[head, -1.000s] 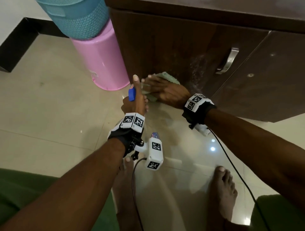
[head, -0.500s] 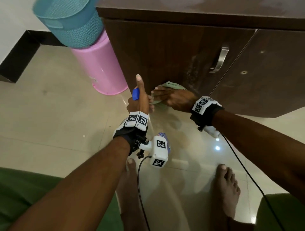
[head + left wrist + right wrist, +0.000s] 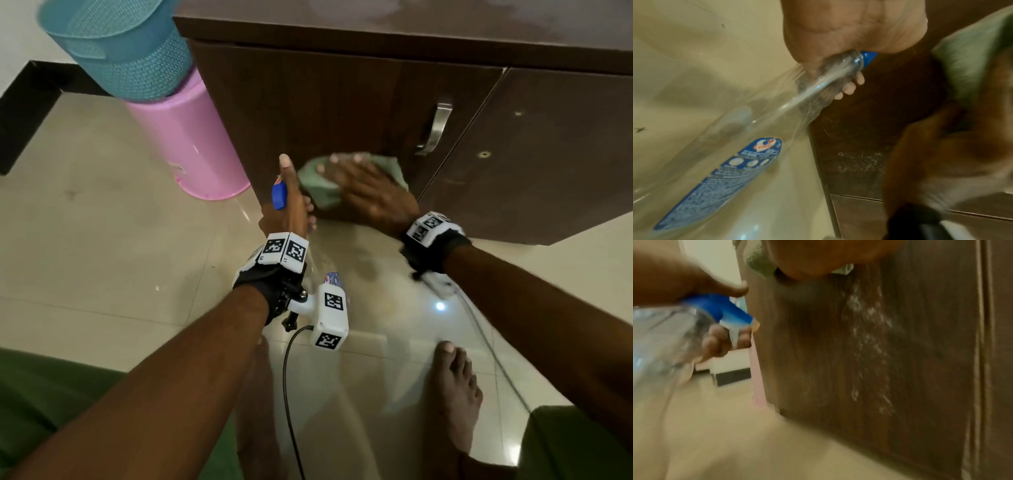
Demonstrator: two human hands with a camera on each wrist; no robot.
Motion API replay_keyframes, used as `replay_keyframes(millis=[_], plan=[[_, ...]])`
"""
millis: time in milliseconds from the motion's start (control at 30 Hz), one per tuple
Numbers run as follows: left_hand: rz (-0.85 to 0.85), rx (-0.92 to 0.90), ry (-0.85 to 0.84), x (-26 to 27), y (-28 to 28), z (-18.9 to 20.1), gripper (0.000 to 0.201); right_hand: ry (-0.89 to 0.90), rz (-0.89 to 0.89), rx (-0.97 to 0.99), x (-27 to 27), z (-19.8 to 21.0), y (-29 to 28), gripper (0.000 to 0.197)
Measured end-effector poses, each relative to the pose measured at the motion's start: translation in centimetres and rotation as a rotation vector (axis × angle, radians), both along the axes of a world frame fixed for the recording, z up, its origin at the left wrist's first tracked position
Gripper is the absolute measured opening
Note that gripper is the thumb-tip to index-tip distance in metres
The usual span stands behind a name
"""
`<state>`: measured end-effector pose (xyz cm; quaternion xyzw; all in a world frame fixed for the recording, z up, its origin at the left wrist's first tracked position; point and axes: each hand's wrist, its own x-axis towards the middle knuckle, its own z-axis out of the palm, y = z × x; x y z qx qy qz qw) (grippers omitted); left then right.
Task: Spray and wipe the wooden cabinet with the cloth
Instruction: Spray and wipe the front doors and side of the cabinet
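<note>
My right hand [image 3: 370, 192] presses the cloth [image 3: 318, 192] flat on the cabinet [image 3: 325, 102]; at nine o'clock, my left hand [image 3: 287, 209] grips the bottle [image 3: 748, 129].

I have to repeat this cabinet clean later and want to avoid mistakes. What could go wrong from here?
1. White spray streaks sit below the green cloth that the right hand presses flat; they may dry if missed.
2. The left hand keeps the spray bottle tilted beside the wiping hand; a bump could squirt the floor.
3. A damp glossy floor near bare feet could get slippery.
</note>
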<state>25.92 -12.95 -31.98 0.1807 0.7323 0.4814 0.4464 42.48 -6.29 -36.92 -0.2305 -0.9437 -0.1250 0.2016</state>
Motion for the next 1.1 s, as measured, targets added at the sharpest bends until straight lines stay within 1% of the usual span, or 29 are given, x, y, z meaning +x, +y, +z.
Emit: replay_keyframes(millis=[33,67,100,133,167,200,267,300,367,433,567,600,667,700,733,833,900,1000,1100], plan=[[-0.015,0.007,0.006,-0.1,0.1,0.1,0.076,-0.152,0.061,-0.09,1.1,-1.4,-0.2,0.037],[-0.026,0.011,0.015,-0.3,0.2,0.1,0.077,-0.251,0.075,-0.117,2.0,-2.5,-0.3,0.036],[-0.031,0.014,0.016,-0.3,0.2,0.2,0.079,-0.291,0.048,-0.118,2.5,-3.0,-0.4,0.034],[-0.031,0.019,0.015,-0.2,0.2,0.1,0.079,-0.278,0.025,-0.117,2.8,-3.2,-0.5,0.033],[-0.024,0.025,0.018,-0.1,0.1,-0.1,0.078,-0.21,0.014,-0.117,2.7,-2.9,-0.6,0.034],[-0.013,0.027,0.032,0.1,0.0,-0.3,0.077,-0.102,0.011,-0.108,2.3,-1.8,-0.7,0.036],[0.006,0.018,0.056,0.7,-0.6,-0.8,0.076,0.15,0.002,-0.004,1.0,1.6,-0.7,0.036],[0.014,0.017,0.051,0.9,-0.7,-0.9,0.076,0.246,-0.014,0.064,0.3,3.3,-0.5,0.036],[0.016,0.003,0.042,1.1,-0.8,-1.0,0.077,0.345,-0.076,0.141,-0.8,5.3,-0.2,0.036],[0.0,-0.005,0.036,1.4,-0.5,-0.8,0.077,0.306,-0.056,0.094,-0.5,4.5,-0.4,0.036],[-0.03,0.039,0.012,1.8,-0.3,-0.3,0.064,0.029,0.017,-0.17,2.8,-0.4,-1.1,0.042],[-0.046,0.038,0.013,1.9,-0.4,-0.2,0.064,-0.028,0.024,-0.181,3.5,-1.1,-1.2,0.042],[-0.068,0.033,0.018,2.2,-0.6,-0.4,0.065,-0.117,0.019,-0.138,4.7,-1.9,-1.4,0.043],[-0.072,0.037,0.019,2.4,-0.7,-0.7,0.064,-0.128,0.01,-0.088,5.0,-1.8,-1.3,0.042],[-0.078,0.038,0.02,2.5,-0.8,-0.8,0.062,-0.098,-0.003,-0.034,5.1,-1.3,-1.2,0.04],[-0.109,0.038,0.005,3.0,-0.8,-1.1,0.059,0.077,-0.075,0.101,3.3,1.3,-1.0,0.036],[-0.122,0.019,0.01,3.0,-0.9,-1.2,0.059,0.145,-0.075,0.143,1.6,2.3,-0.7,0.036],[-0.125,0.014,0.03,2.9,-0.7,-1.4,0.06,0.118,-0.041,0.151,0.3,1.6,0.0,0.038],[-0.062,0.017,0.002,1.9,-0.7,-1.7,0.057,-0.026,0.005,0.152,-1.3,-0.9,0.8,0.041]])
